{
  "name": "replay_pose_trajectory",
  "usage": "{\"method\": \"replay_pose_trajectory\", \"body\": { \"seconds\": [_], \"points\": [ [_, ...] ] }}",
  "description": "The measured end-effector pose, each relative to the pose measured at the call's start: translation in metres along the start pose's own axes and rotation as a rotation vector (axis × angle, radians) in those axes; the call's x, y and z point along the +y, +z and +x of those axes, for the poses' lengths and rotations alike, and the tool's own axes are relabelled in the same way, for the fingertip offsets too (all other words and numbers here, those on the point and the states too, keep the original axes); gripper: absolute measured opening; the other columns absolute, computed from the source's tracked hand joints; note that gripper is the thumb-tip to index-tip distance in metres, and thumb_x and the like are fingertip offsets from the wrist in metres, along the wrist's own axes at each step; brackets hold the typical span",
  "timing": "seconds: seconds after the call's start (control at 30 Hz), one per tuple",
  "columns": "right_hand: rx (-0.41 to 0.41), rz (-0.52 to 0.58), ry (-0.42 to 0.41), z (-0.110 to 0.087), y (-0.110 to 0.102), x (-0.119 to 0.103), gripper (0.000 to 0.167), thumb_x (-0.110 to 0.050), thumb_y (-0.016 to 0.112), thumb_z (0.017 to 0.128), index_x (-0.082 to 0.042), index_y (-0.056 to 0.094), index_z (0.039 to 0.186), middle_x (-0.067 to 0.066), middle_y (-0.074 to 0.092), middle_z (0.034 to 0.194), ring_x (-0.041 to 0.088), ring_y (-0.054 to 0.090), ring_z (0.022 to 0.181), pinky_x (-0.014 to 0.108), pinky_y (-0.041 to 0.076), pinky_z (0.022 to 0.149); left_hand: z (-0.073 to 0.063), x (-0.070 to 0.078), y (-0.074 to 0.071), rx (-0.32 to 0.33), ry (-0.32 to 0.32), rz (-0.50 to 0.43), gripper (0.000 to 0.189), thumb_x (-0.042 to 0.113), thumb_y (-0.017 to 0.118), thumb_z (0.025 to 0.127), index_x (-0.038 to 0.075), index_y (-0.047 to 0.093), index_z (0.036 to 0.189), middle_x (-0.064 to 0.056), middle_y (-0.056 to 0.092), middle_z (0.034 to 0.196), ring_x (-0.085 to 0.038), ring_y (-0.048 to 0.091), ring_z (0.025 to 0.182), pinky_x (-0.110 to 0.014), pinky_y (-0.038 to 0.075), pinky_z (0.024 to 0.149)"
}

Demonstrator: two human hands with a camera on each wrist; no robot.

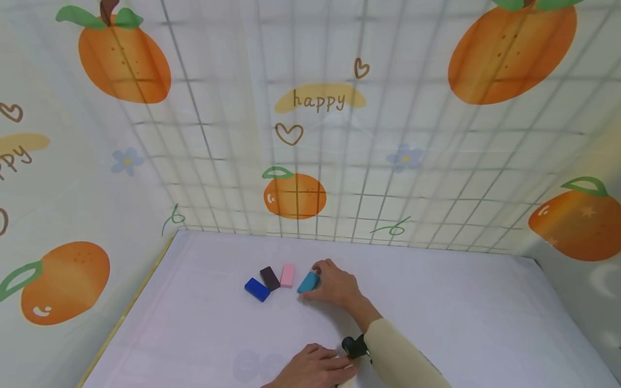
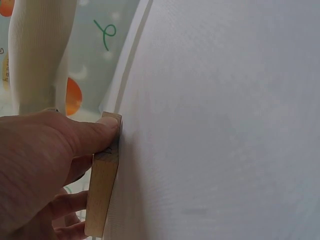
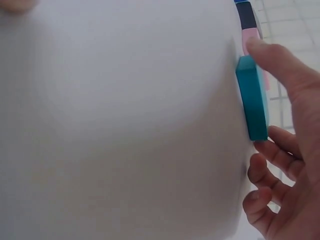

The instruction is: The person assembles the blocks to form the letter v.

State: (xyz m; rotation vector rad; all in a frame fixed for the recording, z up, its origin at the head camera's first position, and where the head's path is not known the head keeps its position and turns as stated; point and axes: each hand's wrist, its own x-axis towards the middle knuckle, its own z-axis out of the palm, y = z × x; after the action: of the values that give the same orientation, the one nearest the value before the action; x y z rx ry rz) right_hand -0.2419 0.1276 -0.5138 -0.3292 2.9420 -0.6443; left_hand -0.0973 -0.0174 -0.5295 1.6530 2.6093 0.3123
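Observation:
In the head view my right hand (image 1: 337,285) is at a teal block (image 1: 309,282) lying on the white table. Its thumb is at one end and its fingers are at the other, as the right wrist view shows of the teal block (image 3: 253,100). Left of it lie a pink block (image 1: 288,275), a dark brown block (image 1: 269,278) and a blue block (image 1: 257,289), close together. My left hand (image 1: 315,367) is near the table's front, below the right forearm. It grips a pale wooden block (image 2: 102,195), thumb (image 2: 102,132) on one end; the fingers partly hide it.
The white tabletop (image 1: 461,307) reaches back to a grid wall behind a sheer cloth printed with oranges (image 1: 295,196). Similar cloth hangs at both sides. A dark round device (image 1: 354,346) is strapped at the right wrist, just above the left hand.

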Motion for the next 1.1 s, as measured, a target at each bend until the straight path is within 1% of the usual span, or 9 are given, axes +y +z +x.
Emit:
{"method": "replay_pose_trajectory", "body": {
  "seconds": [0.17, 0.33, 0.43, 0.57, 0.67, 0.93, 1.1],
  "points": [
    [-0.009, 0.002, 0.004, -0.0005, -0.0008, -0.0032, 0.073, -0.061, 0.085, 0.070, -0.014, 0.061, 0.122, 0.000, 0.059, 0.107, 0.016, 0.059, 0.086, 0.043, 0.054, 0.076, 0.0010, -0.0003, -0.0005, -0.016, -0.008, -0.003, 0.054, 0.056, 0.045, 0.104, 0.027, 0.053, 0.148, 0.016, 0.056, 0.142, -0.006, 0.050, 0.130, -0.026, 0.041, 0.102],
    [-0.007, -0.011, -0.003, 0.0012, 0.0014, -0.0034, 0.070, -0.060, 0.084, 0.071, -0.016, 0.061, 0.122, 0.001, 0.059, 0.110, 0.017, 0.059, 0.087, 0.043, 0.055, 0.078, 0.0013, -0.0001, -0.0003, -0.007, -0.004, 0.004, 0.054, 0.056, 0.046, 0.104, 0.027, 0.053, 0.148, 0.016, 0.056, 0.143, -0.006, 0.051, 0.128, -0.026, 0.041, 0.102],
    [0.000, -0.018, -0.020, 0.0020, 0.0024, -0.0030, 0.068, -0.059, 0.084, 0.072, -0.016, 0.062, 0.121, 0.001, 0.060, 0.112, 0.017, 0.059, 0.087, 0.043, 0.055, 0.078, 0.0010, -0.0007, 0.0011, -0.005, -0.001, 0.017, 0.054, 0.057, 0.045, 0.104, 0.027, 0.053, 0.148, 0.017, 0.056, 0.143, -0.006, 0.051, 0.127, -0.026, 0.041, 0.102],
    [0.007, -0.012, -0.034, 0.0004, 0.0004, -0.0052, 0.067, -0.056, 0.084, 0.073, -0.015, 0.062, 0.122, 0.002, 0.060, 0.112, 0.018, 0.060, 0.087, 0.043, 0.055, 0.078, 0.0001, -0.0010, 0.0025, 0.011, 0.005, 0.025, 0.054, 0.056, 0.046, 0.104, 0.027, 0.054, 0.148, 0.016, 0.055, 0.144, -0.006, 0.051, 0.127, -0.025, 0.041, 0.103],
    [0.005, -0.011, -0.029, -0.0013, -0.0011, -0.0070, 0.067, -0.055, 0.084, 0.073, -0.014, 0.062, 0.122, 0.003, 0.059, 0.112, 0.019, 0.060, 0.088, 0.044, 0.055, 0.078, -0.0005, -0.0010, 0.0033, 0.025, 0.009, 0.025, 0.053, 0.056, 0.046, 0.104, 0.027, 0.054, 0.147, 0.016, 0.055, 0.145, -0.006, 0.051, 0.127, -0.025, 0.041, 0.103],
    [0.007, -0.052, -0.022, -0.0012, 0.0011, -0.0072, 0.067, -0.054, 0.084, 0.073, -0.014, 0.063, 0.122, 0.004, 0.059, 0.111, 0.019, 0.060, 0.090, 0.044, 0.056, 0.079, -0.0012, -0.0007, 0.0044, 0.055, 0.014, 0.026, 0.052, 0.055, 0.046, 0.104, 0.026, 0.056, 0.146, 0.015, 0.056, 0.143, -0.006, 0.052, 0.127, -0.024, 0.042, 0.101],
    [0.002, -0.049, -0.028, -0.0012, 0.0003, -0.0067, 0.067, -0.054, 0.084, 0.073, -0.014, 0.064, 0.122, 0.005, 0.060, 0.111, 0.019, 0.060, 0.090, 0.044, 0.056, 0.078, -0.0009, -0.0001, 0.0054, 0.067, 0.013, 0.031, 0.051, 0.053, 0.047, 0.104, 0.026, 0.056, 0.146, 0.015, 0.056, 0.144, -0.005, 0.052, 0.126, -0.024, 0.042, 0.101]
  ]
}}
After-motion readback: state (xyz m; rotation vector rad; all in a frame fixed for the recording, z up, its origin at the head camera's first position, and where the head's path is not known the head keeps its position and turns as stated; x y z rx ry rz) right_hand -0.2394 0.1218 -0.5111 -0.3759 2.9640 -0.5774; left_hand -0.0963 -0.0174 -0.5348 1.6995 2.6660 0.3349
